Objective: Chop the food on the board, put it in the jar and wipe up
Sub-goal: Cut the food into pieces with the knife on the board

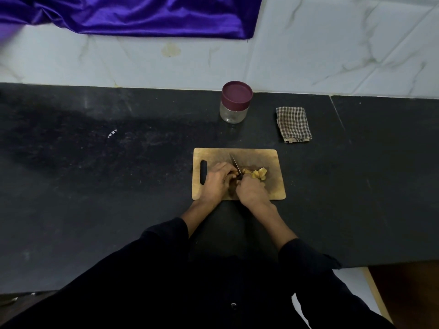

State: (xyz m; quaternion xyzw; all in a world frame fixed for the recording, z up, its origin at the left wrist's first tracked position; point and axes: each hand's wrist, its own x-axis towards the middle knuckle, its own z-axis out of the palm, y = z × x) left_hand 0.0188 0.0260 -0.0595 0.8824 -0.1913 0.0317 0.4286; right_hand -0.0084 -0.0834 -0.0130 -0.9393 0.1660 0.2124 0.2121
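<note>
Chopping well here means keeping the left hand [217, 179] curled so its knuckles, not its fingertips, face the knife [236, 167], and stepping it leftward a little after each cut. The yellowish food [257, 174] lies mid-board on the wooden chopping board [273, 160], the cut pieces heaped to the right of the blade; what remains uncut is hidden under the left fingers. The right hand [251, 192] has its grip closed round the knife handle, blade pointing far and slightly left. The left hand's fingers are bent down onto the food, pinning it. Both forearms come in from the near edge and converge over the board, wrists low. The jar [234, 112], its maroon lid [237, 93] on, stands on the worktop [118, 186] beyond the board; the checked cloth [293, 124] lies to the right of the jar. The lid will need removing before the pieces go in.
</note>
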